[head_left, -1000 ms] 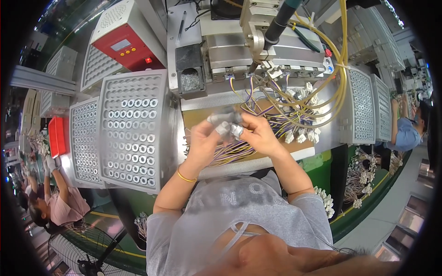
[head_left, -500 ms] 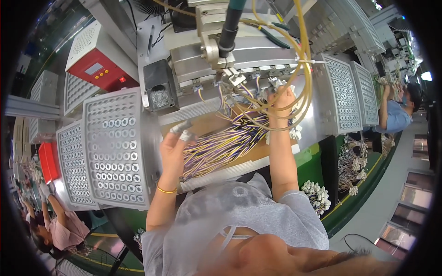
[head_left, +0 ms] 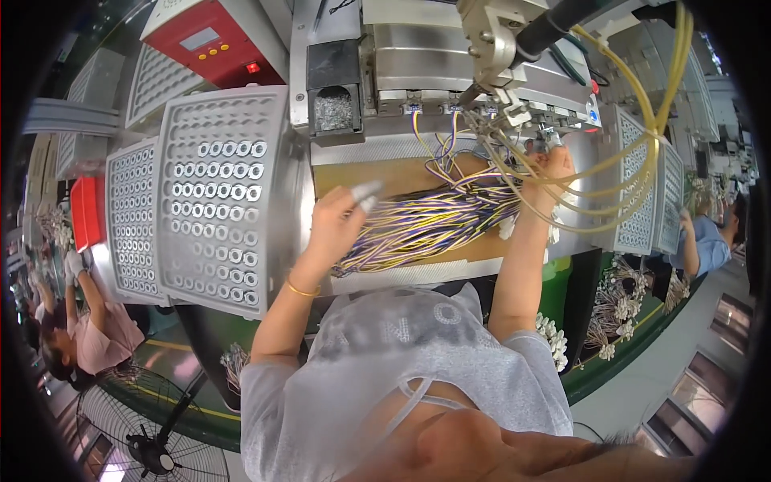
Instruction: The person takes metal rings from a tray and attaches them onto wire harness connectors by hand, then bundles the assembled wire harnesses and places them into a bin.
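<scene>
A bundle of yellow, purple, white and black wires [head_left: 438, 221] lies across the brown work surface in front of me. Above its left end is my left hand [head_left: 337, 225], with white covers on the fingertips. Its thumb and forefinger are pressed together; anything between them is too small to make out. At the right end of the machine's front edge, the curled fingers of my right hand [head_left: 554, 167] are at a small metal fixture [head_left: 549, 138]. What they grip is hidden. Several wires run from small connectors [head_left: 414, 109] along that edge.
Grey trays with rows of metal rings [head_left: 215, 190] stand at the left, below a red control box [head_left: 213, 48]. A black bin [head_left: 336, 112] holds clear bits. Yellowish hoses [head_left: 642, 149] loop by my right forearm. Co-workers sit at both sides; a fan [head_left: 152, 450] is lower left.
The whole view has shifted, showing the machine higher and farther right. My left hand has come in over the wires, its fingertips now together. My right hand stays at the machine's edge.
</scene>
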### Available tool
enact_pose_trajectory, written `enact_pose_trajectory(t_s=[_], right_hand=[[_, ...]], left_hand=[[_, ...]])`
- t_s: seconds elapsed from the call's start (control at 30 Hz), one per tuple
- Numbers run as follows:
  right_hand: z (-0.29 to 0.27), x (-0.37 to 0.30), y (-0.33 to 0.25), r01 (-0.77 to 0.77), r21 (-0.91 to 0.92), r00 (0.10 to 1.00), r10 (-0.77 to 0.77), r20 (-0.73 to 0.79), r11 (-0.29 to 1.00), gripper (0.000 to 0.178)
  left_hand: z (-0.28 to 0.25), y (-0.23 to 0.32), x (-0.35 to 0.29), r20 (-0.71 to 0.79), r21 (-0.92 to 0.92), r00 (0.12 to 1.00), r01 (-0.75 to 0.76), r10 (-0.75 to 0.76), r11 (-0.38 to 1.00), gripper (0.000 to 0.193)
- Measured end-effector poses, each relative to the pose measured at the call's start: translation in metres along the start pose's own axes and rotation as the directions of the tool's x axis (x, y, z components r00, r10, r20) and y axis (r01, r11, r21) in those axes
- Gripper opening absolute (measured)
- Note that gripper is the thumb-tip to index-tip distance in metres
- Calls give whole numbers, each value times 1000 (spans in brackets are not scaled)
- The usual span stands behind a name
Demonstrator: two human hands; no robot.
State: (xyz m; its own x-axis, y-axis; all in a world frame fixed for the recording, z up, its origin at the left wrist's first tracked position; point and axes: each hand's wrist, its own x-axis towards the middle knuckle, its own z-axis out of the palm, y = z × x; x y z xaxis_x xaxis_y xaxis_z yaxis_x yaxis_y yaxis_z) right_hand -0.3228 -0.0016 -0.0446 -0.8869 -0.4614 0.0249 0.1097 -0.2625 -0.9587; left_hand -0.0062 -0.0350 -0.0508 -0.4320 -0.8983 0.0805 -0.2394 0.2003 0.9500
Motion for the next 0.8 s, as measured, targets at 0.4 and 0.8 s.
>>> enact_pose_trajectory(t_s=[0.4, 0.8], right_hand=[[-4, -3, 11, -18, 116, 1000, 18, 3, 993, 11], [5, -4, 1, -129, 153, 992, 128, 20, 980, 14]], left_hand=[[30, 19, 10, 204, -282, 975, 144, -87, 949, 21], [0, 55, 16, 307, 137, 951, -67, 22, 988, 17]])
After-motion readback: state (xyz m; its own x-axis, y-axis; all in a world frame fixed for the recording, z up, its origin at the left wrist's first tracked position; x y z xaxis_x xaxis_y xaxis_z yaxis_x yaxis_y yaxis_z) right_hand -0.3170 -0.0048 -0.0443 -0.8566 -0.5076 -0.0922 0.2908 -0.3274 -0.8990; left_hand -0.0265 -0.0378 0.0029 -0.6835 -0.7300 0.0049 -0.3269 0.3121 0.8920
